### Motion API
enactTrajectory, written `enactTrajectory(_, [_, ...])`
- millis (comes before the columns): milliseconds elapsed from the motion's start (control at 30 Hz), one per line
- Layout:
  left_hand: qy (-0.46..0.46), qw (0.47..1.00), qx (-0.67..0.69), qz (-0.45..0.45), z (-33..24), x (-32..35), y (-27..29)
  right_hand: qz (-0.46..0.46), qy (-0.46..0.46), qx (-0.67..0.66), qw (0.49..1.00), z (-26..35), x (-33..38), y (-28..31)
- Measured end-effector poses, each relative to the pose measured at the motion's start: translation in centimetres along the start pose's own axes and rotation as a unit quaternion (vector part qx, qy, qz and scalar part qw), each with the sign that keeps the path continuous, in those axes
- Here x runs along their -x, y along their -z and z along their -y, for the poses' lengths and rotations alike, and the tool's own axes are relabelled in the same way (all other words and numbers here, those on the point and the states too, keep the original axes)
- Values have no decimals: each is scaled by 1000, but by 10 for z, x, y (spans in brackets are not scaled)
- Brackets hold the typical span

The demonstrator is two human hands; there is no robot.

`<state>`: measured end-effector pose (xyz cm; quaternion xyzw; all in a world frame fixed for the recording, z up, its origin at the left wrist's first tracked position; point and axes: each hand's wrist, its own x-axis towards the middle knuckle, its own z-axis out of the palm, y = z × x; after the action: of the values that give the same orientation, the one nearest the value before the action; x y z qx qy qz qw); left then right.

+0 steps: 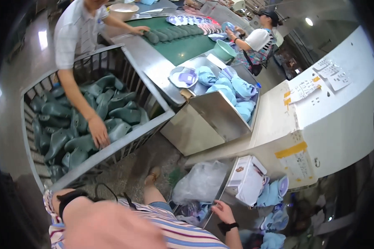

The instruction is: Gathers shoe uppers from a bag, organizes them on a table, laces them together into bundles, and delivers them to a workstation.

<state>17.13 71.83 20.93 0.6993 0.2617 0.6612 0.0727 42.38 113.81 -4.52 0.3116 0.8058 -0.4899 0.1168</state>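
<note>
Blue shoe uppers (195, 209): heaped in a steel bin just left of the right hand (223, 212), fingers spread wide, empty; left hand (112, 230) blurred, grip indiscernible.

Metal cage cart (112, 143) at left holds dark green shoe lasts (112, 114). Steel bin (220, 120) at centre holds light blue shoe uppers (232, 89). Teal bowl (223, 50) sits on the green conveyor's (183, 45) near edge.
</note>
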Motion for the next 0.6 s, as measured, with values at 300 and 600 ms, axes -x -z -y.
enactTrajectory(300, [326, 879, -345, -44, 214, -33, 94, -31, 262, 188, 946, 74, -198, -5])
enactTrajectory(600, [497, 754, -426, -58, 457, 21, 219, -301, 286, 145, 898, 185, -311, 145])
